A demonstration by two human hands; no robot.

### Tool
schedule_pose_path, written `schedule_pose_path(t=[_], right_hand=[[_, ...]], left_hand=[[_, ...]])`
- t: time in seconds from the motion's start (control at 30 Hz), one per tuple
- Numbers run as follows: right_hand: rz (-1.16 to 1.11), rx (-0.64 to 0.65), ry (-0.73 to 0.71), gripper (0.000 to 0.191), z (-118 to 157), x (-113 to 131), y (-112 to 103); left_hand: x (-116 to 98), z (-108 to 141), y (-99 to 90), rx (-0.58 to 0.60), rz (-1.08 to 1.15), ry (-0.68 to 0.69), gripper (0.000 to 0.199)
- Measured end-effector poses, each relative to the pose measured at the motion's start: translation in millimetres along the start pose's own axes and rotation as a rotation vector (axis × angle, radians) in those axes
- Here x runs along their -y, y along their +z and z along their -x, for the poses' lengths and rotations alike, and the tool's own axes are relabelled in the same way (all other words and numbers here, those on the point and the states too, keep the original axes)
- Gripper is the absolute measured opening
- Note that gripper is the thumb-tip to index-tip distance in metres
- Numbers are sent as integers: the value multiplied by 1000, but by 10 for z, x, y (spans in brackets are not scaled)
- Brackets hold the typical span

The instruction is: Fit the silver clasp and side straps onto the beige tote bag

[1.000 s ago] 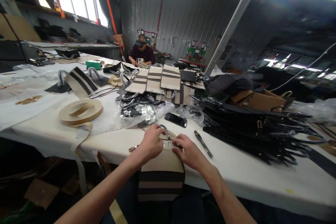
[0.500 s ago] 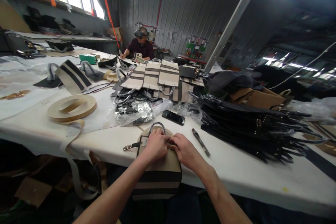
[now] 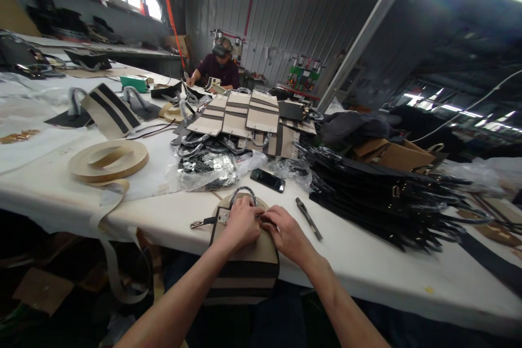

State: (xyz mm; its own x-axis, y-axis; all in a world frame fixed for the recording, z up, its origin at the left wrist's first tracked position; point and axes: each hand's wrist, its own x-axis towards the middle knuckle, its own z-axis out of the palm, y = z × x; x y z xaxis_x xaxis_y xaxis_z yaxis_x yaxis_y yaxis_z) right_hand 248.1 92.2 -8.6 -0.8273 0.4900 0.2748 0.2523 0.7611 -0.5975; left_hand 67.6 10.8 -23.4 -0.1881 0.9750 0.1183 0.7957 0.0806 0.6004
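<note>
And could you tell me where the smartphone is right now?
In the head view, the smartphone lies on the table, just beyond the right hand.

Both forearms angled inward, hands (image 3: 263,225) close together, fingers bent

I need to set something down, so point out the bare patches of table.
Bare tabletop shows right of the slim tool, in front of the black stack, along the near edge. A smaller patch lies between the trailing tape and the buckled strap. It is crowded behind the phone, with heaped striped panels and plastic-wrapped pieces.
</note>
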Motion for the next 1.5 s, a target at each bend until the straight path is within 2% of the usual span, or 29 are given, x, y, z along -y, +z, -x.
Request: schedule_pose_path(t=[0.13, 0.23, 0.3, 0.43, 0.67, 0.8, 1.07, 1.17, 1.33, 1.5], right_hand=[[-293, -85, 160, 25, 0, -98, -78], [-466, -180, 310, 37, 4, -112, -22], [-514, -179, 359, 44, 1, -75, 46], [-466, -142, 336, 27, -38, 21, 117], [-226, -144, 289, 19, -98, 85, 78], [-201, -154, 320, 20, -105, 77, 90], [-14, -123, 197, 21, -106, 109, 90], [-17, -155, 152, 20, -70, 92, 118], [-22, -165, 99, 22, -15, 50, 159], [-49, -160, 106, 22, -19, -1, 157]], left_hand=[[-15, 7, -23, 15, 22, -17, 40], [-10, 10, -21, 16, 16, -28, 40], [3, 10, -8, 13, 5, -21, 40], [23, 10, 18, -3, -5, -5, 41], [16, 21, 8, 17, -21, -6, 40], [4, 37, -8, 10, -7, -14, 40], [22, 46, 7, 1, 13, -3, 38], [71, 16, 23, 8, 32, 6, 41], [149, -64, 12, 100, 64, -7, 48], [127, -105, -4, 90, 124, -55, 39]])
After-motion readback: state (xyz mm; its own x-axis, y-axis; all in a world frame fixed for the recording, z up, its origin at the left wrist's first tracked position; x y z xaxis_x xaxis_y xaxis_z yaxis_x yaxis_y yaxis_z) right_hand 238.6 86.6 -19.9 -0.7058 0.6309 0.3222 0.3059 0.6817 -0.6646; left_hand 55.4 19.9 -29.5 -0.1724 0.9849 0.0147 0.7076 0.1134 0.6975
